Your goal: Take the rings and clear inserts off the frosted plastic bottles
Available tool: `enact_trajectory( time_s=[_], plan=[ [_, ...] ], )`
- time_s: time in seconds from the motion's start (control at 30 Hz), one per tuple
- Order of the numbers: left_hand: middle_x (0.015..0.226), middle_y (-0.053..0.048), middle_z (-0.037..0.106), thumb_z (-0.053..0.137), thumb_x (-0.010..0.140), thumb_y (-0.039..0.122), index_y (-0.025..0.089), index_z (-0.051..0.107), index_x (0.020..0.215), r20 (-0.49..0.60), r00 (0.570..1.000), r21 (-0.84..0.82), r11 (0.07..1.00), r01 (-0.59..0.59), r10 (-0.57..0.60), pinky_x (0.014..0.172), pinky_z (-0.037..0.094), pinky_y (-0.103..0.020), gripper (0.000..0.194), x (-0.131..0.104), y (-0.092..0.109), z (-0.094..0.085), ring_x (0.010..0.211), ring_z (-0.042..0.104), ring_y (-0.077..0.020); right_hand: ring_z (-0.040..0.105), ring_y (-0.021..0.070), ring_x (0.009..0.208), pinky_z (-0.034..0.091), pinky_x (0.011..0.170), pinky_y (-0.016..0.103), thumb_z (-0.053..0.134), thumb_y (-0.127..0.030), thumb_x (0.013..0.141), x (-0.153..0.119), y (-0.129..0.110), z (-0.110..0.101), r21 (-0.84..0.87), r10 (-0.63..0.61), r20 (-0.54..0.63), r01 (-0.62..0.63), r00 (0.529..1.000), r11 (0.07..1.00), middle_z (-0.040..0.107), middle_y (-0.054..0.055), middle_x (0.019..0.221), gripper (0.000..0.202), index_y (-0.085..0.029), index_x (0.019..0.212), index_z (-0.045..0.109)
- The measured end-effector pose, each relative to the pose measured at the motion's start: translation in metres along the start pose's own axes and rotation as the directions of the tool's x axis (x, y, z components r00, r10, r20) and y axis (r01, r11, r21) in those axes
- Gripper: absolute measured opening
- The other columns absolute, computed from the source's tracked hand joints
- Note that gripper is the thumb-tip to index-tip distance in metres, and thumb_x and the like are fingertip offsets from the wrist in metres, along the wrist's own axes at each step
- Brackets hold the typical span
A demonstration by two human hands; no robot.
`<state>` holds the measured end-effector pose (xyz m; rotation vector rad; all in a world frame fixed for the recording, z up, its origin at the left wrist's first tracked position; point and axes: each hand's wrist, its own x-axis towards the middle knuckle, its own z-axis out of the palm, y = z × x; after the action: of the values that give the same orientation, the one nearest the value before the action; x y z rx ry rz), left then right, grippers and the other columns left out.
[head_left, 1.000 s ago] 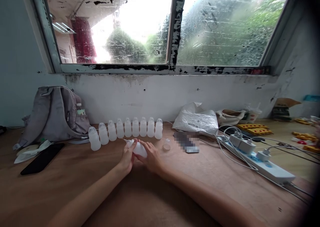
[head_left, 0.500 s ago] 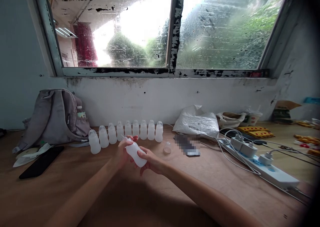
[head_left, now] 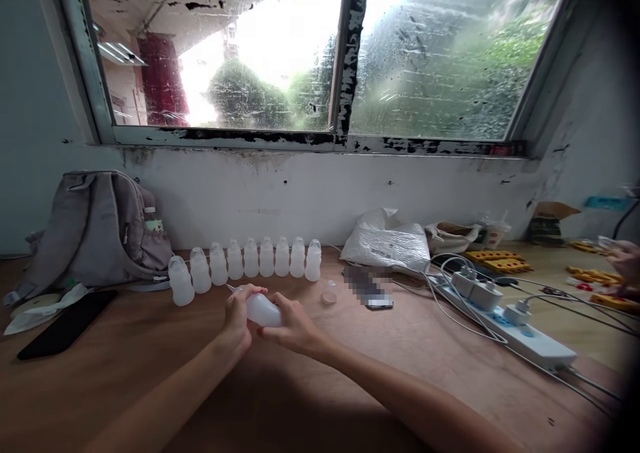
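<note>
Table (head_left: 450, 363): brown wood, open between the wrists and to their right; near edge out of view.
Left hand (head_left: 240, 314): curled closed about the neck end of the held bottle (head_left: 264, 310); partly hidden, firmness impossible to tell.
Right hand (head_left: 295, 323): opened only to the bottle's thickness, clasping the base end between thumb and fingers.
Long axis: tilted across the gap between the 2 palms, from a pale tip at far left to the base at near right.
Clear cap (head_left: 329, 296): lying apart from the bottle, just right of the right hand, nearer to it than to the left.
Phone (head_left: 381, 303): flat, partly pixelated, bounding sideways room beyond the cap.
Row of bottles (head_left: 251, 261): 9, upright, just behind the tip end; limiting room for moving away.
Backpack (head_left: 100, 233) and silver parcel (head_left: 387, 243): flanking the row, against the wall.
</note>
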<state>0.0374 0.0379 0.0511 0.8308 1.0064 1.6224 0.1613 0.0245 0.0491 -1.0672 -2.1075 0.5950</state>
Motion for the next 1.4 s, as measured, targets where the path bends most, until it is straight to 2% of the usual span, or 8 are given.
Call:
enact_trajectory(
  time_s=[0.23, 0.4, 0.57, 0.7, 0.77, 0.9, 1.2, 1.4],
  plan=[
    [0.061, 0.001, 0.06, 0.058, 0.053, 0.013, 0.017, 0.05, 0.058, 0.108, 0.993, -0.098, 0.994, -0.043, 0.054, 0.066, 0.045, -0.029, 0.01, -0.003, 0.012, 0.0, 0.08, 0.059, -0.0222, 0.045, 0.0068, 0.043, 0.032, 0.031, 0.015, 0.063, -0.026, 0.059, 0.002, 0.002, 0.004, 0.554, 0.229, 0.287, -0.356, 0.93, 0.753, 0.048, -0.005, 0.065, 0.034, -0.019, 0.088, 0.047],
    [0.069, -0.001, 0.061, 0.062, 0.058, 0.019, 0.017, 0.051, 0.067, 0.289, 0.954, -0.034, 0.997, -0.074, 0.08, 0.067, 0.046, -0.029, 0.014, 0.0, 0.02, -0.001, 0.085, 0.059, -0.0236, 0.042, 0.0054, 0.041, 0.029, 0.03, 0.015, 0.065, -0.026, 0.059, 0.002, 0.005, 0.009, 0.643, 0.198, 0.282, -0.338, 0.939, 0.687, 0.048, -0.005, 0.063, 0.035, -0.018, 0.087, 0.044],
    [0.086, -0.005, 0.061, 0.067, 0.06, 0.032, 0.019, 0.051, 0.097, 0.346, 0.938, 0.082, 0.996, -0.046, 0.014, 0.06, 0.046, -0.028, 0.042, 0.002, 0.016, 0.0, 0.075, 0.059, -0.0198, 0.051, 0.009, 0.059, 0.039, 0.043, 0.018, 0.062, -0.036, 0.067, 0.003, 0.006, 0.018, 0.605, 0.246, -0.046, -0.169, 0.968, 0.778, 0.051, 0.001, 0.084, 0.042, -0.02, 0.098, 0.038],
    [0.077, -0.006, 0.06, 0.066, 0.061, 0.037, 0.014, 0.057, 0.088, 0.298, 0.952, 0.122, 0.986, -0.117, 0.076, 0.056, 0.044, -0.024, 0.037, 0.003, 0.008, -0.001, 0.069, 0.057, -0.0177, 0.054, 0.0131, 0.076, 0.044, 0.056, 0.022, 0.054, -0.042, 0.074, 0.015, 0.013, -0.002, 0.503, 0.125, 0.174, -0.197, 0.977, 0.841, 0.054, 0.003, 0.09, 0.039, -0.019, 0.102, 0.043],
    [0.08, -0.006, 0.061, 0.064, 0.063, 0.039, 0.015, 0.058, 0.09, 0.28, 0.958, 0.128, 0.986, -0.108, 0.068, 0.055, 0.042, -0.022, 0.036, 0.005, 0.006, -0.003, 0.071, 0.057, -0.0179, 0.054, 0.0139, 0.079, 0.044, 0.06, 0.023, 0.043, -0.044, 0.08, 0.025, 0.024, -0.027, 0.319, 0.101, 0.235, -0.175, 0.967, 0.931, 0.057, 0.003, 0.089, 0.031, -0.019, 0.095, 0.052],
    [0.085, -0.005, 0.062, 0.064, 0.064, 0.039, 0.019, 0.057, 0.096, 0.311, 0.95, 0.155, 0.983, -0.094, 0.041, 0.057, 0.041, -0.022, 0.039, 0.012, -0.002, -0.01, 0.076, 0.057, -0.0186, 0.054, 0.0186, 0.082, 0.041, 0.068, 0.028, 0.052, -0.035, 0.076, 0.037, 0.063, -0.081, -0.259, 0.313, -0.06, -0.318, 0.948, 0.912, 0.059, 0.006, 0.083, 0.021, -0.016, 0.081, 0.059],
    [0.082, -0.004, 0.061, 0.057, 0.069, 0.044, 0.018, 0.056, 0.093, 0.39, 0.92, 0.231, 0.965, -0.125, 0.026, 0.059, 0.042, -0.024, 0.035, 0.017, -0.03, -0.02, 0.067, 0.058, -0.0165, 0.056, 0.0129, 0.051, 0.046, 0.046, 0.027, 0.066, -0.017, 0.058, 0.031, 0.122, -0.116, -0.208, 0.54, 0.167, -0.506, 0.825, 0.837, 0.058, -0.001, 0.062, 0.043, -0.022, 0.1, 0.057],
    [0.092, -0.005, 0.063, 0.061, 0.067, 0.038, 0.019, 0.061, 0.094, 0.42, 0.895, 0.305, 0.907, -0.291, 0.146, 0.074, 0.04, -0.025, 0.033, 0.019, -0.028, -0.021, 0.087, 0.056, -0.0208, 0.057, 0.0121, 0.049, 0.047, 0.044, 0.024, 0.063, -0.032, 0.067, 0.035, 0.118, -0.121, -0.053, 0.504, 0.166, -0.503, 0.848, 0.863, 0.059, 0.005, 0.066, 0.03, -0.014, 0.09, 0.057]
  ],
)
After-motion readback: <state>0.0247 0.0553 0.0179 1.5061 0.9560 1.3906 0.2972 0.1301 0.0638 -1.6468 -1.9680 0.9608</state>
